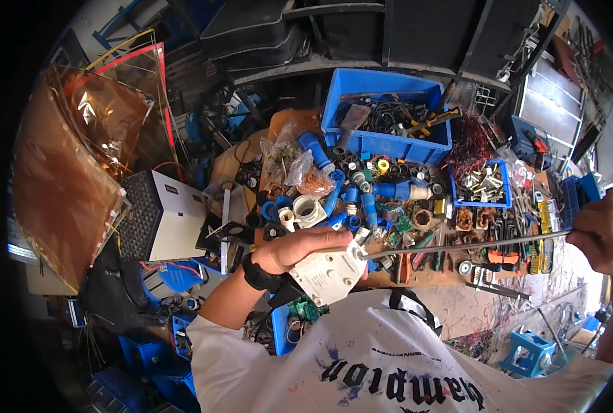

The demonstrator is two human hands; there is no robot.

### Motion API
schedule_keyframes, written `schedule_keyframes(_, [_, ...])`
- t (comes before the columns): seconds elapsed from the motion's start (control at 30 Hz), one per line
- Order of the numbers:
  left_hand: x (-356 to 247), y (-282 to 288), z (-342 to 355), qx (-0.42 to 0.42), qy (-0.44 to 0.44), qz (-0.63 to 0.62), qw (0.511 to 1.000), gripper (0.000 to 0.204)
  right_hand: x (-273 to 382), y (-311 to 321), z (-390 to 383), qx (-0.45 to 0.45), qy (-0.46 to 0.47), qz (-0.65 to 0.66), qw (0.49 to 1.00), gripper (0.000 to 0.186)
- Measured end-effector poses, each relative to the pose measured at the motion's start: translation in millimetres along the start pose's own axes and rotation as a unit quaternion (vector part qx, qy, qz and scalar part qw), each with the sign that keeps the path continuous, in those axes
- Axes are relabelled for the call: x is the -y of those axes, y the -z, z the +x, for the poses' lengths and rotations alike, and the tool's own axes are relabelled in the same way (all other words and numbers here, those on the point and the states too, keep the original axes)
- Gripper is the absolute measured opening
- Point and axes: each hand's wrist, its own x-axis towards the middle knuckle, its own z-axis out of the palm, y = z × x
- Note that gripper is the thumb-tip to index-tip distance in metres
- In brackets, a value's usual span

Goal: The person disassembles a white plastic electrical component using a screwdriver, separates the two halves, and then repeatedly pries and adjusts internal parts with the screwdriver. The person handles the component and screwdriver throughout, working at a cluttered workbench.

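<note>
My left hand [303,249] grips a white plastic box [328,275] with small round screw holes, held close in front of my chest. Out of the box's upper right corner comes a grey cable [458,248], which runs in a nearly straight line across the bench to the right. At its far end my right hand [604,230] is closed around the cable, raised near the right rim of the view. Behind the box lie blue and white plug and socket parts [368,210], a white ring-shaped fitting [308,210] and several hand tools [485,274].
A large blue crate [389,146] of black cables stands at the back of the bench. A smaller blue tray [482,203] holds metal pieces. To the left are a white-sided case [175,217] and brown translucent sheets [62,186]. A blue stool [529,353] stands at lower right.
</note>
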Motion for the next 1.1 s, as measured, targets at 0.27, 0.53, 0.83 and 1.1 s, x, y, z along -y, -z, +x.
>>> schedule_keyframes(0.27, [12.5, 3.3, 7.3, 0.104, 0.047, -0.207, 0.972, 0.061, -16.5, -40.2, 4.0, -0.036, 0.020, 0.054, 0.998, 0.020])
schedule_keyframes(0.53, [28.0, 8.0, 16.7, 0.136, 0.056, -0.179, 0.973, 0.069, -20.7, -60.9, 5.9, -0.029, 0.038, 0.062, 0.997, 0.026])
schedule_keyframes(0.83, [37.2, 9.0, 23.7, 0.164, 0.048, -0.203, 0.964, 0.070, -29.5, -76.4, 6.8, -0.010, 0.031, 0.118, 0.992, 0.028])
schedule_keyframes(1.1, [42.0, 9.0, 20.4, 0.177, 0.021, -0.182, 0.967, 0.068, -32.8, -101.3, 10.2, -0.026, 0.031, 0.182, 0.982, 0.031])
